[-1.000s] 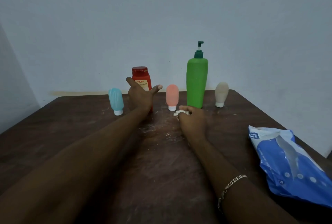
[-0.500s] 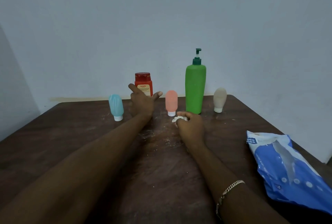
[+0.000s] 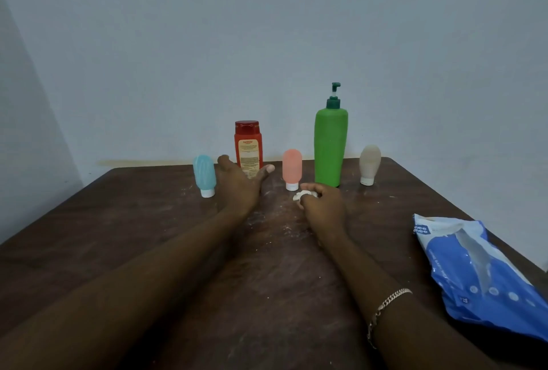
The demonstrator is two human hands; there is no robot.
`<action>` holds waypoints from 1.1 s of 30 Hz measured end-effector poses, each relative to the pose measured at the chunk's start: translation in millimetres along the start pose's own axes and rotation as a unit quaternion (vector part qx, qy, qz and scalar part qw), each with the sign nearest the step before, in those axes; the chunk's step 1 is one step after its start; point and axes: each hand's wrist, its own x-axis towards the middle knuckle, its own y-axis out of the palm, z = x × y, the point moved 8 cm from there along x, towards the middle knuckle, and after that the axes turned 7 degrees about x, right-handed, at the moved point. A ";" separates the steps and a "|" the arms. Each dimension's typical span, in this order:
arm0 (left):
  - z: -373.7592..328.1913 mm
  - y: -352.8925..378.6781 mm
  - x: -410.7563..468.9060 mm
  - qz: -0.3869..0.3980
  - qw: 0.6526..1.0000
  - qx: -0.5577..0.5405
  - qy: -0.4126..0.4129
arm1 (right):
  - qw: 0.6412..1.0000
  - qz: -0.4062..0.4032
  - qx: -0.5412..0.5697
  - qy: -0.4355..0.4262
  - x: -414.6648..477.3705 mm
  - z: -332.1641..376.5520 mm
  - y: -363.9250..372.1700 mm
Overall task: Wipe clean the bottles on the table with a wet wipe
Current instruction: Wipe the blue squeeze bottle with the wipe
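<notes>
White and crumpled, the wet wipe [image 3: 302,194] shows only as a small wad at the fingertips of the right hand [image 3: 323,206], whose grip is closed around it; most of the wipe is buried in the curled fingers. Hand and wipe sit low over the dark wooden counter [image 3: 118,221], just in front of the green pump bottle [image 3: 330,147] and slightly to its left, and whether the wipe touches the wood cannot be told. The left hand [image 3: 237,189] lies further left of the green pump bottle with its grip open, thumb and one finger spread wide, covering the lower part of the red bottle [image 3: 248,144]; whether it touches that bottle is unclear, and its other fingers are out of sight behind the back of the hand. The red bottle's label print is too small to read. A pink tube [image 3: 292,166] stands on its white cap just left of the green pump bottle, a blue tube [image 3: 204,175] well to its left beyond the red bottle, and a beige tube [image 3: 370,163] to its right, all upright. White dust and smears mark the counter in front of the green pump bottle. A blue wipes pack [image 3: 480,274] lies well to its right and nearer the camera, cut off by the frame edge. A chain bracelet [image 3: 388,304] circles the right wrist.
</notes>
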 end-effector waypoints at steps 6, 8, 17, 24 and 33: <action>45.3 -36.1 -23.7 -0.014 1.000 0.003 -0.027 | 1.000 0.008 0.017 0.002 -1.8 -0.6 2.1; 63.7 -42.8 -21.4 -0.022 0.998 0.010 -0.052 | 1.000 0.004 0.011 -0.007 -3.1 1.8 0.4; 92.1 -33.4 19.1 -0.023 0.989 0.055 -0.132 | 0.998 0.010 -0.003 -0.066 -2.0 7.5 -1.6; 93.2 -25.6 32.6 -0.010 0.984 0.122 -0.128 | 0.998 0.025 0.001 -0.063 -1.0 5.7 1.1; 86.2 -33.1 21.1 -0.011 0.986 0.113 -0.121 | 0.998 0.038 0.036 -0.044 -0.8 5.6 0.8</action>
